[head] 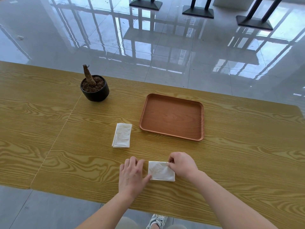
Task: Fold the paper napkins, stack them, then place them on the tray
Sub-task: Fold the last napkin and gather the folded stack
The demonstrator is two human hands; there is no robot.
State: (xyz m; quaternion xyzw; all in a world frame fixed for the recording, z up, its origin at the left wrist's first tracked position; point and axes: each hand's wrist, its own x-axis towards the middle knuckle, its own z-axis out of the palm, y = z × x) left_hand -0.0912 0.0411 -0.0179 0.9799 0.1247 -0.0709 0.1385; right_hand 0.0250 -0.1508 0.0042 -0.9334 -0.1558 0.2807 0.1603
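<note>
A white paper napkin, folded into a small rectangle, lies flat near the table's front edge. My right hand pinches its far right corner between thumb and fingers. My left hand rests beside its left edge, the thumb tip touching the near left corner, fingers loosely curled on the table. A second stack of folded white napkins lies further back, left of the brown wooden tray. The tray holds nothing.
A black pot with a bare brown stump in soil stands at the back left of the wood-grain table. Beyond the far edge is a glossy tiled floor with black table bases. A shoe shows below the near edge.
</note>
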